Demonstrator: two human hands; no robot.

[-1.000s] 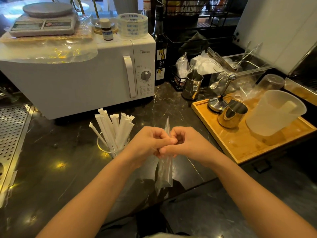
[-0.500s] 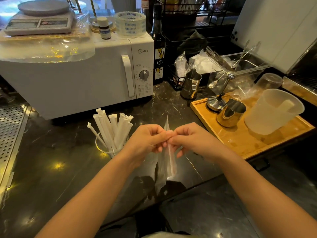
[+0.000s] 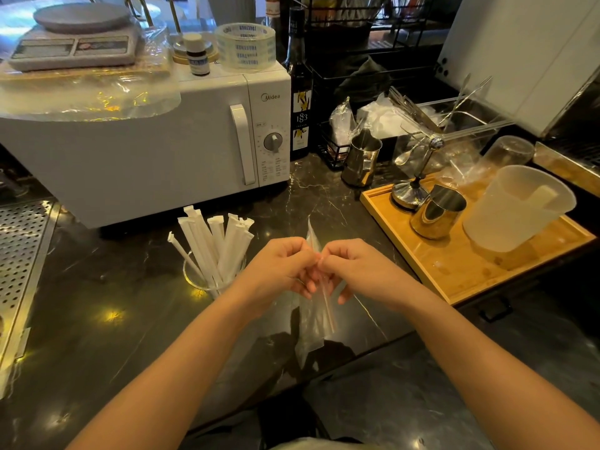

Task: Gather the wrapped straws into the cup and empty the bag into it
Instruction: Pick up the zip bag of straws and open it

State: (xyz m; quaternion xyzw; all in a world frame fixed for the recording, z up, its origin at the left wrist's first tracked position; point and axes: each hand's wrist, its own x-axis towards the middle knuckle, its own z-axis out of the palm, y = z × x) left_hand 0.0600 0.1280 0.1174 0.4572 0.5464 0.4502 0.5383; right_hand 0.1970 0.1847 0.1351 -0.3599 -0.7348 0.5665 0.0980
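Observation:
A clear glass cup [image 3: 198, 282] stands on the dark marble counter, left of my hands, with several white paper-wrapped straws [image 3: 216, 243] upright in it. I hold a long clear plastic bag [image 3: 313, 329] upright over the counter's front edge. My left hand [image 3: 281, 269] and my right hand [image 3: 355, 271] both pinch the bag near its top, fingertips almost touching. A thin straw shows inside the bag below my fingers. The bag's tip pokes up above my hands.
A white microwave [image 3: 156, 151] stands behind the cup, with a scale and tape roll on top. To the right a wooden tray [image 3: 454, 271] carries a metal jug [image 3: 436, 212] and a translucent plastic pitcher [image 3: 516, 209]. A perforated metal drain panel [image 3: 19, 254] lies at far left.
My fingers have loosened from tight fists into a pinch on the bag's top, and the straw inside the bag has come into sight. The cup and its straws have not moved.

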